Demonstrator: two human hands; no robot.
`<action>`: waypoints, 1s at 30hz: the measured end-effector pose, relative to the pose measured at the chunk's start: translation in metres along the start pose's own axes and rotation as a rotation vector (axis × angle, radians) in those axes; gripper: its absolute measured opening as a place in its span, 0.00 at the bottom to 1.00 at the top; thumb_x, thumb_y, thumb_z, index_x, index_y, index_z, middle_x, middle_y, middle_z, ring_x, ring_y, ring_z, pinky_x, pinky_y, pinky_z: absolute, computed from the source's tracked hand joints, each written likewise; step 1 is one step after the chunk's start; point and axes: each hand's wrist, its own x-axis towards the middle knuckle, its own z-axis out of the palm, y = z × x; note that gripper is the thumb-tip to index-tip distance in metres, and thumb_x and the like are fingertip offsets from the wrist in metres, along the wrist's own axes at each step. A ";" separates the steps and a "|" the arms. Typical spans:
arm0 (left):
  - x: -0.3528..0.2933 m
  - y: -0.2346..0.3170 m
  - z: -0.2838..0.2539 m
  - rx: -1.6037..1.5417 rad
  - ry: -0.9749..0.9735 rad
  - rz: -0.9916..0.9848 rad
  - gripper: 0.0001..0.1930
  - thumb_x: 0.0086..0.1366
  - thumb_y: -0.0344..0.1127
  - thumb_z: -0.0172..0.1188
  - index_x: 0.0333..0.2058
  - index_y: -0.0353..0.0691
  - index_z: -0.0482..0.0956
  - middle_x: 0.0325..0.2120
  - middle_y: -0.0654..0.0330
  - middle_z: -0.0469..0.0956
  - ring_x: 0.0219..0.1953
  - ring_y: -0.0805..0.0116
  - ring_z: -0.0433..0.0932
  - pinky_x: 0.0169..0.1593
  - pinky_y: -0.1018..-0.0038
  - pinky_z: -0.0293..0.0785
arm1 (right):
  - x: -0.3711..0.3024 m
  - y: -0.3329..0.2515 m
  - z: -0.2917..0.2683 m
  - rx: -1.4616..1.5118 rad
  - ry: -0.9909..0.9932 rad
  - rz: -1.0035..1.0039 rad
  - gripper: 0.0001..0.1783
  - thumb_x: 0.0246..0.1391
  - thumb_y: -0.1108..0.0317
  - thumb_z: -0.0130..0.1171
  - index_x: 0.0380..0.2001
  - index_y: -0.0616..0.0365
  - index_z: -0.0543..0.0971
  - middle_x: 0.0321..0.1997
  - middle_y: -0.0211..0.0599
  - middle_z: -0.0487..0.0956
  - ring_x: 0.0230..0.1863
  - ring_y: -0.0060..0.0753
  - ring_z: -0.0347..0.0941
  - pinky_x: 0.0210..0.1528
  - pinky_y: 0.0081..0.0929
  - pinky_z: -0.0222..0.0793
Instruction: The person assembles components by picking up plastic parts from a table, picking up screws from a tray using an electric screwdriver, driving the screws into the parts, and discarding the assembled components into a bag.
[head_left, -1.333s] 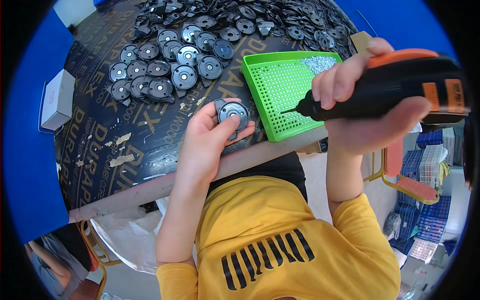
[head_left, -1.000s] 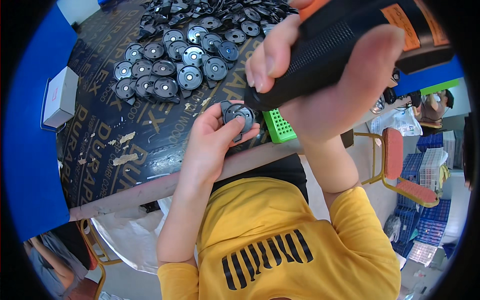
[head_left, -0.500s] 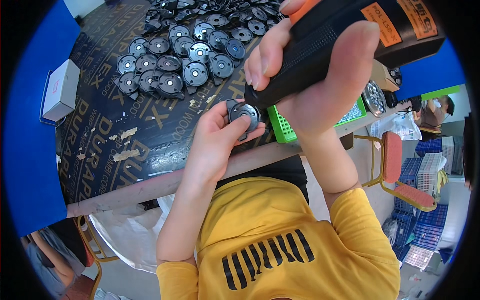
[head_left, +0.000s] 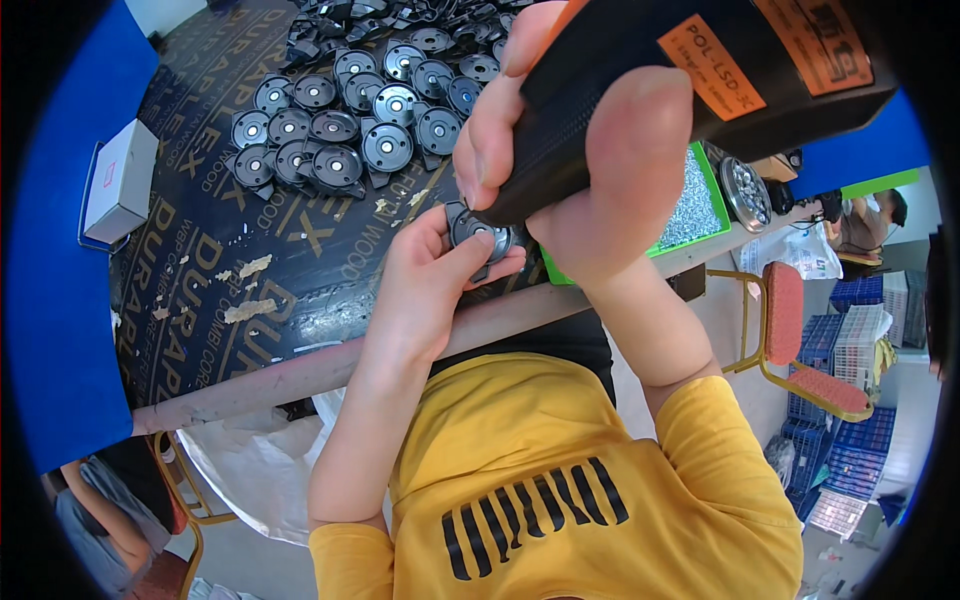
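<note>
Near the table's front edge, my left hand (head_left: 415,275) pinches a round black plastic part (head_left: 478,243), its thumb lying on the disc's face. My right hand (head_left: 625,185) wraps round the grip of a black and orange power screwdriver (head_left: 565,120). The tool's narrow lower end reaches down to the far right rim of the part. Its tip is hidden, so I cannot tell whether it touches a screw. Further off on the table lies a group of similar round black parts (head_left: 387,147), most with metal centres.
Right of my hands is a green tray (head_left: 722,225) of small silvery pieces, with a round tin (head_left: 745,195) beyond it. A white box (head_left: 120,185) stands at the left edge. A red chair (head_left: 783,310) and stacked crates (head_left: 860,440) are on the right. Other people sit at both sides.
My right hand and the screwdriver have shifted left and look larger, with the tool tilted more over the part. The left hand has barely moved and keeps hold of the part.
</note>
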 end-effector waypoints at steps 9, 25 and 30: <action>-0.003 0.002 0.005 -0.001 0.043 0.049 0.09 0.58 0.21 0.47 0.39 0.29 0.66 0.33 0.55 0.73 0.34 0.70 0.76 0.40 0.75 0.76 | 0.002 -0.007 0.008 -0.021 0.019 -0.213 0.14 0.39 0.78 0.62 0.32 0.60 0.71 0.26 0.26 0.71 0.22 0.14 0.66 0.24 0.12 0.61; 0.001 0.003 0.006 -0.018 0.132 0.043 0.10 0.58 0.24 0.48 0.40 0.30 0.67 0.32 0.57 0.73 0.33 0.68 0.75 0.40 0.73 0.76 | -0.007 -0.075 -0.062 -0.119 0.090 0.327 0.36 0.48 0.32 0.36 0.42 0.57 0.63 0.19 0.34 0.67 0.19 0.28 0.64 0.27 0.23 0.60; 0.001 0.004 0.006 -0.111 0.136 0.053 0.15 0.63 0.34 0.44 0.42 0.28 0.65 0.35 0.49 0.72 0.37 0.60 0.75 0.44 0.66 0.73 | -0.028 -0.074 -0.063 -0.324 0.155 0.373 0.36 0.48 0.34 0.39 0.40 0.59 0.62 0.16 0.35 0.66 0.16 0.27 0.62 0.23 0.23 0.60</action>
